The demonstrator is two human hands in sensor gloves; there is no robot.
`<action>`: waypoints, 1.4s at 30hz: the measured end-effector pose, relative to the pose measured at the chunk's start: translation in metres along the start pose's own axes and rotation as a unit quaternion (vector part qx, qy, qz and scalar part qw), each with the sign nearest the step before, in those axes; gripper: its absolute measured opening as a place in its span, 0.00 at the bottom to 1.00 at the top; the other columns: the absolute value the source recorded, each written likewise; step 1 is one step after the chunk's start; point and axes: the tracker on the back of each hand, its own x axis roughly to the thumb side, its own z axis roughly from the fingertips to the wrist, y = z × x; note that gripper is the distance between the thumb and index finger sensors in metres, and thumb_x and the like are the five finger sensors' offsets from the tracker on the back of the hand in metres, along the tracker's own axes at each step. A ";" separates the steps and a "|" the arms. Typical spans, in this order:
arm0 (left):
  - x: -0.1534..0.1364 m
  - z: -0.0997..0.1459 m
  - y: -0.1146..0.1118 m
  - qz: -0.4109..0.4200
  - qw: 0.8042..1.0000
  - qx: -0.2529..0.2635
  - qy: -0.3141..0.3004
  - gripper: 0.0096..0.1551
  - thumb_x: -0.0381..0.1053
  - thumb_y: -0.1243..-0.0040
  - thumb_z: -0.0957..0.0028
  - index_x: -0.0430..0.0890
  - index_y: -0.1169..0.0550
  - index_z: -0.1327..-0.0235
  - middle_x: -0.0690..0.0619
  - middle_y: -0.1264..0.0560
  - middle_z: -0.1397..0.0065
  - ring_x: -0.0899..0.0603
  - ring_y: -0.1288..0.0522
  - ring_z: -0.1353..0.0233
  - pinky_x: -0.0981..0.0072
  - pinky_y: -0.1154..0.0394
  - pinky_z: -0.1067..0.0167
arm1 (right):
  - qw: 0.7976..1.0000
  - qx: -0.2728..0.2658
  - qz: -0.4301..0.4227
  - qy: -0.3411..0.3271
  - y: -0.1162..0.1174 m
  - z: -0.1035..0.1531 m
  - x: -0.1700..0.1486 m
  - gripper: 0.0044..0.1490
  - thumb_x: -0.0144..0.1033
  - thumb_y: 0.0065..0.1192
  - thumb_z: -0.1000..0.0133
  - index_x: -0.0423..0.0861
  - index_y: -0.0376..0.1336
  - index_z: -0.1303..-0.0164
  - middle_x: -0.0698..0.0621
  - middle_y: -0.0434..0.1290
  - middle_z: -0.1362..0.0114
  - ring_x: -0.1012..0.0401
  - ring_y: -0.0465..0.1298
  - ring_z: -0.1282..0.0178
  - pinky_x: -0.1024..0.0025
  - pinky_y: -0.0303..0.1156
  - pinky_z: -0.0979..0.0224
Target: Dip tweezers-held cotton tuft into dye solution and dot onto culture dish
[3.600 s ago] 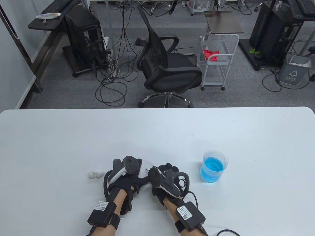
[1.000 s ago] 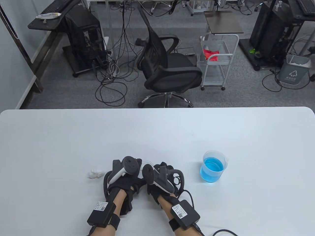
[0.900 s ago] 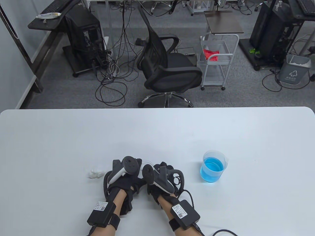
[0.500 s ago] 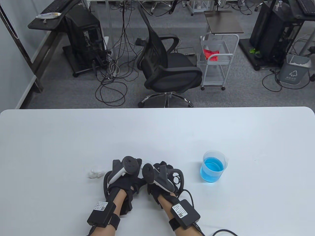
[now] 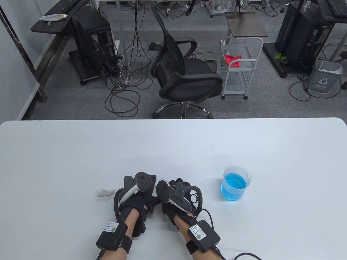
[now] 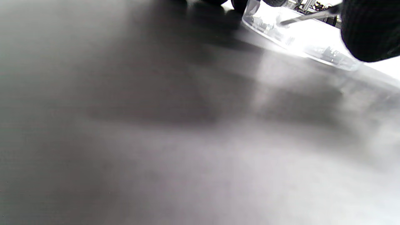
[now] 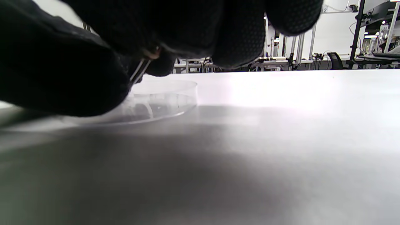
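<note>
At the lower left of the table view lies a little heap of white cotton (image 5: 104, 191) on the table (image 5: 173, 146), just beside my left hand (image 5: 135, 195). Cotton is soft and very light, so I think it should be pinched gently at its edge, or it may slip out.

My left hand rests low at the near side of the clear dish (image 5: 162, 179), in the lower middle of the frame. I cannot tell if its fingers grip the dish or only touch it. The dish looks thin and smooth, so I judge it could slide or crack if pushed hard.

My right hand (image 5: 177, 197) is just to the right, close against my left. In the right wrist view its fingers (image 7: 240, 37) are curled tight and pinch thin metal tweezers (image 7: 139, 71), which point down toward the dish. The tips are hidden, so I cannot see any cotton in them.

Farther right stands the cup (image 5: 234, 183) of blue water, well apart from both hands. It could tip and spill.
</note>
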 end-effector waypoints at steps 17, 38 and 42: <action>0.000 0.000 0.000 0.001 1.000 0.000 0.000 0.58 0.80 0.47 0.52 0.62 0.60 0.19 0.61 0.62 0.14 0.45 0.64 0.12 0.50 0.59 0.20 | 1.000 0.003 0.002 0.008 0.002 -0.001 -0.003 0.21 0.38 0.72 0.51 0.51 0.78 0.49 0.53 0.82 0.57 0.55 0.79 0.42 0.43 0.67 0.33; 0.000 0.000 -0.001 0.001 1.000 0.000 -0.001 0.58 0.80 0.47 0.52 0.62 0.60 0.19 0.61 0.62 0.14 0.45 0.64 0.12 0.50 0.59 0.20 | 1.000 -0.007 0.001 0.022 0.002 -0.001 -0.008 0.21 0.38 0.72 0.52 0.50 0.78 0.50 0.52 0.82 0.58 0.55 0.79 0.43 0.43 0.67 0.33; 0.000 0.000 -0.001 0.001 1.000 0.001 -0.001 0.58 0.80 0.47 0.52 0.62 0.60 0.19 0.61 0.62 0.14 0.45 0.64 0.12 0.50 0.59 0.20 | 1.000 -0.003 -0.002 0.023 0.003 -0.001 -0.009 0.21 0.38 0.72 0.52 0.50 0.78 0.50 0.52 0.82 0.58 0.55 0.79 0.43 0.43 0.67 0.34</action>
